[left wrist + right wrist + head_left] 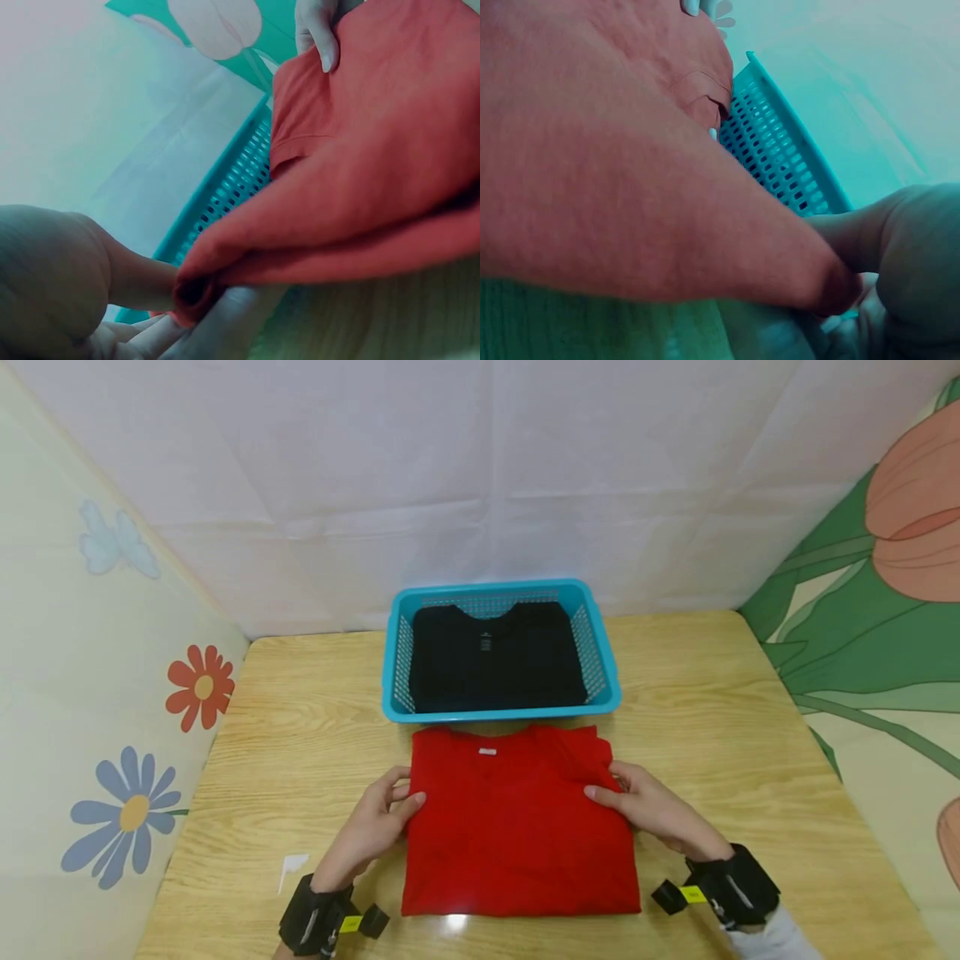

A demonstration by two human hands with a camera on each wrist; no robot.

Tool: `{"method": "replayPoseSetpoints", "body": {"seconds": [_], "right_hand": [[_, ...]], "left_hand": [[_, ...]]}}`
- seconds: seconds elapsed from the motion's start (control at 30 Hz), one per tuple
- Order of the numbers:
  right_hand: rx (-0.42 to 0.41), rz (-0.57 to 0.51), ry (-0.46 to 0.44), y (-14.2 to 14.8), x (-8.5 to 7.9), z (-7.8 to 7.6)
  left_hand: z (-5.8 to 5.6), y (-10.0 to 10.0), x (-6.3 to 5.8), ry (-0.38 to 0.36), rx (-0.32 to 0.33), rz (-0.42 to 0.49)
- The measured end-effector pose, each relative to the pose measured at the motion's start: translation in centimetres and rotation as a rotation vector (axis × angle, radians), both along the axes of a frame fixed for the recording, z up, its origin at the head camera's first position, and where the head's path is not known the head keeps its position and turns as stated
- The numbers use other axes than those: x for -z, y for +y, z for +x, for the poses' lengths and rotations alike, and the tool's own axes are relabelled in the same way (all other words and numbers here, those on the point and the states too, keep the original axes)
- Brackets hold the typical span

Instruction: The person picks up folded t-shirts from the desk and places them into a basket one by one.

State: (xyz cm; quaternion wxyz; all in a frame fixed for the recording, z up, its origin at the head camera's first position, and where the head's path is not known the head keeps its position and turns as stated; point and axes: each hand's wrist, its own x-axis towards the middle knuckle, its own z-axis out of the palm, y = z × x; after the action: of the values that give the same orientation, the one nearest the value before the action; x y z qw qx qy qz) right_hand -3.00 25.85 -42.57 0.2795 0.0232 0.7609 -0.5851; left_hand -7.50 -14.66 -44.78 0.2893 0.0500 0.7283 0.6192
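Note:
A folded red T-shirt [517, 827] lies in front of the basket, its neckline and small white label toward the back. My left hand [378, 817] pinches its left edge, thumb on top and fingers beneath. On the opposite side my right hand [656, 806] grips the right edge the same way. Both wrist views show the red cloth [390, 150] bulging up between the hands, its edge [810, 270] tucked between thumb and fingers. Behind it stands a blue plastic basket [502, 717] holding a folded black T-shirt [495, 668].
The wooden table [315, 710] meets a white cloth backdrop [480, 485] behind the basket. A small white scrap [294, 863] lies near my left wrist. Flower-printed panels [885, 635] flank both sides of the table.

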Motion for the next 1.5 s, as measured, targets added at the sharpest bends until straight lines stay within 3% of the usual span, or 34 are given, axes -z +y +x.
{"method": "replayPoseSetpoints", "body": {"seconds": [0.2,0.43,0.9,1.2,1.5], "right_hand": [[-0.006,-0.037,-0.041,0.3,-1.5,0.3],[-0.019,-0.039,-0.006,0.3,-3.7,0.5],[-0.036,-0.026,0.055,0.0,-6.9,0.2],[-0.023,-0.004,0.118,0.0,-8.4,-1.6],[0.039,-0.016,0.123,0.4,-9.3,-4.7]], "left_hand": [[0.3,-0.6,-1.2,-0.016,0.023,0.005],[0.6,-1.3,-3.1,-0.005,0.031,-0.026],[-0.4,-2.2,-6.5,0.058,0.081,0.025],[-2.4,-2.5,-7.8,0.145,0.108,0.061],[-6.2,-2.3,-7.8,0.127,0.076,0.100]]}}
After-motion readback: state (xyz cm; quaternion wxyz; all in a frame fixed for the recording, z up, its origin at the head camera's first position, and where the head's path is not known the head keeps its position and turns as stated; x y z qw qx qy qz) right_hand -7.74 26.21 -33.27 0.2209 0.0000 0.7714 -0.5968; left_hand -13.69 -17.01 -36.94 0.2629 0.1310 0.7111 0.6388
